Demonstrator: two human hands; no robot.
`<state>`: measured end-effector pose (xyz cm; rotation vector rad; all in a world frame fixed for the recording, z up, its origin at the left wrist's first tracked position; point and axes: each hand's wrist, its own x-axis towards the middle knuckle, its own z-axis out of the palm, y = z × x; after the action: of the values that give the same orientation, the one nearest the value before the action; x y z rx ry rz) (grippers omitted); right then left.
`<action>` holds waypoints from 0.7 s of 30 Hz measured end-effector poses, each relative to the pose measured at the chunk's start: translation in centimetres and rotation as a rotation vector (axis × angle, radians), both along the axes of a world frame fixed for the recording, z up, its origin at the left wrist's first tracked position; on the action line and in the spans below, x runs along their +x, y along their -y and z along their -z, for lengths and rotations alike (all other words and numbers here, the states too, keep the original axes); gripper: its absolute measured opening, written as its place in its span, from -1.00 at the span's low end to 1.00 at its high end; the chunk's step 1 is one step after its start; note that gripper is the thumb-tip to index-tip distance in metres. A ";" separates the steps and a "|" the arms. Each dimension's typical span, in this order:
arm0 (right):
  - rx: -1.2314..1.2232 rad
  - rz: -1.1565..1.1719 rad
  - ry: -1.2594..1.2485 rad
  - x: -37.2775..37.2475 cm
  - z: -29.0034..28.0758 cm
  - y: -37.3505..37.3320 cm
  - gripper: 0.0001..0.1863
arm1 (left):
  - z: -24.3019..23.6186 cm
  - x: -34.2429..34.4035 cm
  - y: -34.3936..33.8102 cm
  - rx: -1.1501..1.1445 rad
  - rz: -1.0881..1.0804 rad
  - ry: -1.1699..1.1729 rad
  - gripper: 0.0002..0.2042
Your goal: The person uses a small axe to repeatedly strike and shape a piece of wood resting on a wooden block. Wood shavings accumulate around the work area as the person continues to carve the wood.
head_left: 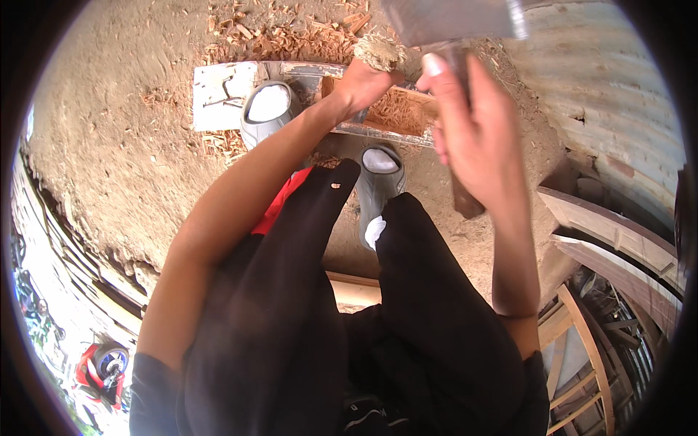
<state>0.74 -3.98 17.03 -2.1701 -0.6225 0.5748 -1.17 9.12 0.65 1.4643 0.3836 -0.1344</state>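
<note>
My left hand [363, 89] is closed around a chisel-like tool whose frayed, mushroomed wooden end [379, 51] sticks up above the fist; its lower part is hidden. It is held over a long painted wooden board [291, 70] with a rectangular recess [398, 109] full of reddish chips. In my right hand [476, 131] is a hatchet, gripped by its dark wooden handle [465, 196]. Its broad metal head [454, 20] is raised above and to the right of the frayed end, apart from it and slightly blurred.
Two grey boots [251, 131] [369, 190] stand beside the board. Wood chips [283, 36] litter the dirt floor. Corrugated metal sheeting [611, 87] runs along the right, with wooden panels [618, 225] and a wooden frame [585, 341] below. A red motorcycle [98, 374] is at lower left.
</note>
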 end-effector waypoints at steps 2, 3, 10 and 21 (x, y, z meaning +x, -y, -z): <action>-0.153 -0.051 -0.013 0.9 1.6 0.1 -0.57 | 0.6 0.1 0.5 -0.062 -0.027 0.131 -0.62; -0.228 -0.081 -0.018 1.2 2.2 -0.3 -0.54 | 0.9 0.2 0.5 -0.089 -0.045 0.194 -0.62; -0.029 0.102 -0.244 1.8 -1.6 -1.1 -0.56 | 2.1 -0.6 -0.2 0.123 -0.003 0.180 -0.60; -0.040 0.168 -0.324 0.0 -3.9 0.3 -0.63 | 2.3 -1.4 -0.2 0.284 0.074 0.238 -0.68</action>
<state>0.73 -4.30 20.96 -2.0795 -0.2533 0.8303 -2.61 9.33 -1.62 1.7533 0.1582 0.0376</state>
